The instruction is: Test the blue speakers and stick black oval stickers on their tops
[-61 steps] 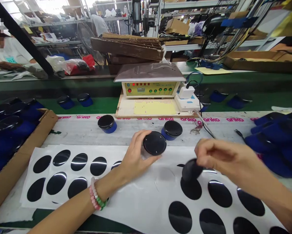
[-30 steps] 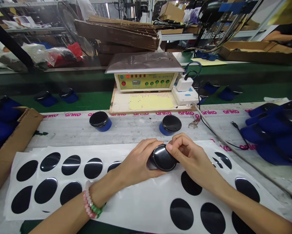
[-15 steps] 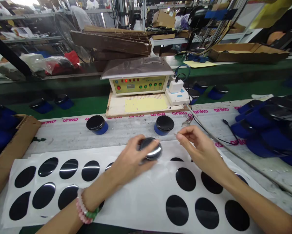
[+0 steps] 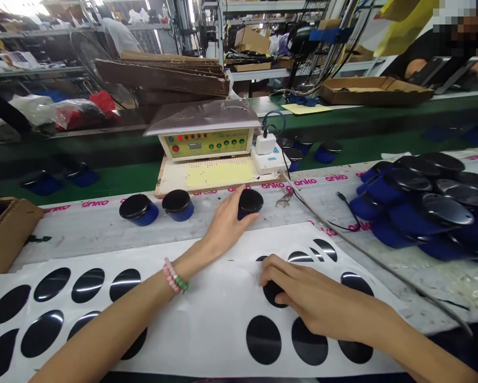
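Observation:
My left hand (image 4: 226,221), wearing a beaded bracelet, curls its fingers and thumb round a blue round case with a glossy black top (image 4: 251,201), which stands at the table's far side. To its left stand two similar cases, one nearer (image 4: 177,205) and one farther left (image 4: 139,209). My right hand (image 4: 292,290) is low over a white sheet (image 4: 210,319), its fingers and thumb pinched at a black round sticker (image 4: 271,292). The fingertips partly hide that sticker. More black round stickers (image 4: 263,339) lie on the sheet around it.
Blue cases (image 4: 414,207) are piled at the right. A control box with buttons (image 4: 207,143) sits behind, beside a white power strip (image 4: 268,159). A grey cable (image 4: 334,221) crosses the table. A cardboard box (image 4: 19,223) stands at left; another person is at upper right.
The case that my left hand carried now stands beside the left one, and that hand has moved onto the right-hand case. My right hand has come down to a sticker on the sheet.

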`<action>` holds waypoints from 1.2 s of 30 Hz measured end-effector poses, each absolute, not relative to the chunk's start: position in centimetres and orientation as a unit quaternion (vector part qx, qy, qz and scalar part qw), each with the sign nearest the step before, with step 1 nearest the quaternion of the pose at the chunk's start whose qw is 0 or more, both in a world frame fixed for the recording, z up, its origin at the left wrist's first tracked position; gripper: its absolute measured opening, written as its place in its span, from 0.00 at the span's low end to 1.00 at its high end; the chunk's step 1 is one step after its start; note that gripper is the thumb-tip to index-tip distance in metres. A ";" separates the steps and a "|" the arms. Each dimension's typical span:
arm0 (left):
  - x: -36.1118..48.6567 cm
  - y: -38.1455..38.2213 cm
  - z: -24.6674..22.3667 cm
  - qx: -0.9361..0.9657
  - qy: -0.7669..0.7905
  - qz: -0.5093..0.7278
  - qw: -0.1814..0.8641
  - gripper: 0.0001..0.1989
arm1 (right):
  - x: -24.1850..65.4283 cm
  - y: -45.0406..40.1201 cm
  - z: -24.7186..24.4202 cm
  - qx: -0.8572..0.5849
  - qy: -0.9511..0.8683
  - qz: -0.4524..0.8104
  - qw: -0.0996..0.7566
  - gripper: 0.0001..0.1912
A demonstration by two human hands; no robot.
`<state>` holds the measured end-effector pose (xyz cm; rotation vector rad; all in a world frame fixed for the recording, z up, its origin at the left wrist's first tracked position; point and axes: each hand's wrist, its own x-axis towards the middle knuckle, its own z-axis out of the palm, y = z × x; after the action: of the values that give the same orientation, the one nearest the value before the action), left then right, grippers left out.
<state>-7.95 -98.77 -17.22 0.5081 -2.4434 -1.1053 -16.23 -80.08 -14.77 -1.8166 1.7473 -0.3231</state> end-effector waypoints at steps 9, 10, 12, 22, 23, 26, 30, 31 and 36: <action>-3.5 -94.3 -19.8 0.227 -0.714 -0.623 0.227 0.31 | -16.8 -79.8 -15.4 -0.727 0.631 -0.119 0.243 0.21; -3.5 -94.4 -19.9 0.224 -0.723 -0.614 0.222 0.31 | -16.8 -79.7 -15.4 -0.734 0.628 -0.117 0.230 0.21; -3.6 -94.6 -20.1 0.222 -0.747 -0.590 0.210 0.32 | -16.8 -79.5 -15.2 -0.751 0.620 -0.112 0.197 0.21; -3.5 -94.4 -19.0 0.173 -0.836 -0.480 0.201 0.33 | -17.0 -75.8 -13.9 -0.668 0.695 -0.228 0.137 0.05; -3.5 -94.5 -18.9 0.168 -0.842 -0.473 0.199 0.34 | -17.1 -75.7 -13.6 -0.623 0.714 -0.281 0.151 0.02; -3.5 -94.5 -18.7 0.171 -0.844 -0.469 0.198 0.34 | -17.1 -76.9 -13.1 -0.454 0.737 -0.467 0.179 0.08; -3.4 -94.2 -18.7 0.168 -0.844 -0.462 0.215 0.32 | -16.7 -80.0 -14.6 -0.309 0.671 -0.615 0.276 0.12; -3.4 -94.2 -18.7 0.167 -0.845 -0.459 0.218 0.32 | -16.5 -80.7 -15.1 -0.292 0.659 -0.626 0.299 0.12; -3.3 -94.1 -18.7 0.164 -0.848 -0.454 0.217 0.31 | -15.7 -81.8 -16.7 -0.275 0.643 -0.639 0.319 0.12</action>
<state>-3.35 -94.15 -18.71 0.4551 -2.3493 -1.2573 -15.70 -81.84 -16.69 -0.7234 1.6907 -1.6810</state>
